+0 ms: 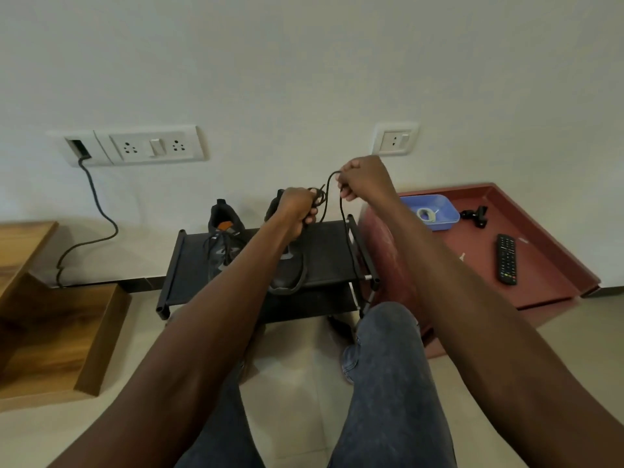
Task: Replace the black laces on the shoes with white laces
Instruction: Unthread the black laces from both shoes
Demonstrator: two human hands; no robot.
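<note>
**Black lace gathered between two hands above a shoe rack**

A pale wall with a switch plate (pixel 135 145) forms the background; on the tiled floor stands a low black shoe rack (pixel 256 265), flanked by a wooden board (pixel 50 319) and a red tray (pixel 489 244). The tray carries a remote control (pixel 507 259) and a blue tub (pixel 435 211) holding a pale coil (possibly a white lace; too small to tell). Two dark shoes rest on the rack: the left shoe (pixel 224 238) shows black lacing at its eyelets, whereas the right shoe (pixel 287 271) is largely hidden behind the forearm.

The left hand (pixel 299 209) is clenched around a bunch of the black lace (pixel 341 211), held over the right shoe. The right hand (pixel 363 179) pinches the same lace higher up, so that a loop arcs between the hands and one strand hangs down towards the rack.

Handling, as judged: the lace is light, limp and prone to tangling. It is best taken near its stiff tip or kept as a gathered bundle, since loose strands snag on the rack's posts.
</note>
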